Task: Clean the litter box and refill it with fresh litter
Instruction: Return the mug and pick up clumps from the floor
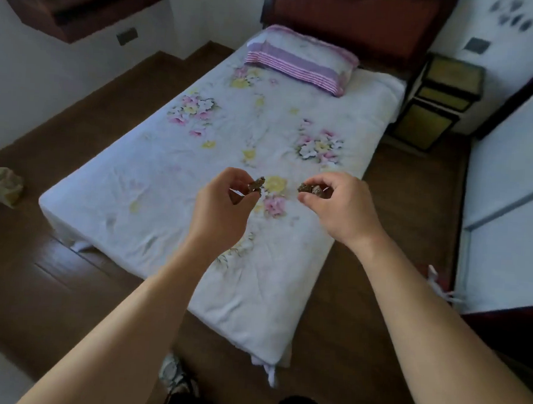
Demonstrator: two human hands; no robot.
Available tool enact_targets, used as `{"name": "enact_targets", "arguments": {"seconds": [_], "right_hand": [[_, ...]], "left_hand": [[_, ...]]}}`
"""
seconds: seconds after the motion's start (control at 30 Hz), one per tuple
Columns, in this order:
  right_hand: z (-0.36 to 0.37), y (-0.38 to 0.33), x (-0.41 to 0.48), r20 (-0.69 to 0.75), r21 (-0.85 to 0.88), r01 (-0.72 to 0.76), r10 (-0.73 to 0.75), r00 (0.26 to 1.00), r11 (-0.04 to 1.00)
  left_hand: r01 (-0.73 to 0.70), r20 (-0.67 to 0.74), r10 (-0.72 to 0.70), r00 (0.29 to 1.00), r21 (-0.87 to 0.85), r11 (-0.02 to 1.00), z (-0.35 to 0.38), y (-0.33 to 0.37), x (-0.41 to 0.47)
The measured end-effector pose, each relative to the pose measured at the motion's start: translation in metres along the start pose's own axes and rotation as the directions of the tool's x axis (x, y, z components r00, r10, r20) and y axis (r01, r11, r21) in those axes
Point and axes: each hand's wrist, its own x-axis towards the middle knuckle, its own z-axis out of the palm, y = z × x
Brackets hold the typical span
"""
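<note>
Left hand: raised at the centre of the frame above the bed, thumb and fingertips pinched together on a small dark brown clump.
Left clump: held clear of the sheet; its long axis runs from lower left to upper right, the narrower end pointing toward the upper right of the frame.
Right hand: level with the left and near it but not touching, fingers curled and pinched on a second dark clump.
Right clump: lumpy and partly hidden under the fingers; its long axis lies roughly across the frame, the free end pointing left toward the other clump — a gap of flowered sheet shows between the two.
Bed: fills the middle of the frame, covered by a white sheet with pink and yellow flowers, a purple-striped pillow at its upper end against a dark red headboard.
Bag: a pale, crumpled open bag on the brown wood floor at the left edge of the frame — what is in it cannot be made out.
Nightstand: dark-framed with yellowish panels, upper right beside the bed; its fronts are closed.
Litter box: none can be picked out anywhere in the frame.
</note>
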Motion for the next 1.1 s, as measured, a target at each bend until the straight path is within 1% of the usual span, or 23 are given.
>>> {"name": "enact_targets", "arguments": {"seconds": [0.17,0.23,0.43,0.57,0.7,0.87,1.0,1.1], "right_hand": [[-0.113,0.099,-0.047,-0.069,-0.063,-0.089,0.085,0.994,0.994],[-0.147,0.132,-0.063,-0.107,-0.052,-0.128,0.121,0.987,0.990],[-0.217,0.216,-0.097,-0.224,-0.042,-0.267,0.252,0.941,0.963],[-0.250,0.266,-0.110,-0.285,-0.004,-0.339,0.324,0.902,0.941],[-0.285,0.318,-0.104,-0.292,0.033,-0.392,0.384,0.876,0.919],[-0.333,0.404,-0.074,-0.307,0.060,-0.443,0.439,0.845,0.894],[-0.375,0.463,-0.057,-0.304,0.056,-0.471,0.464,0.832,0.880],[-0.396,0.504,-0.047,-0.269,0.065,-0.474,0.473,0.839,0.878]], "left_hand": [[-0.070,0.124,0.072,0.990,-0.018,0.997,0.132,0.073,-0.030],[-0.090,0.176,0.091,0.980,-0.013,0.996,0.173,0.096,-0.038],[-0.171,0.328,0.172,0.929,-0.034,0.985,0.277,0.140,-0.052],[-0.217,0.395,0.207,0.895,-0.020,0.976,0.344,0.159,-0.057],[-0.223,0.438,0.220,0.871,-0.046,0.974,0.416,0.176,-0.052],[-0.216,0.488,0.211,0.847,-0.048,0.975,0.519,0.193,-0.023],[-0.240,0.558,0.202,0.805,-0.005,0.971,0.587,0.213,-0.009],[-0.213,0.573,0.150,0.806,0.044,0.976,0.629,0.217,-0.006]]}}
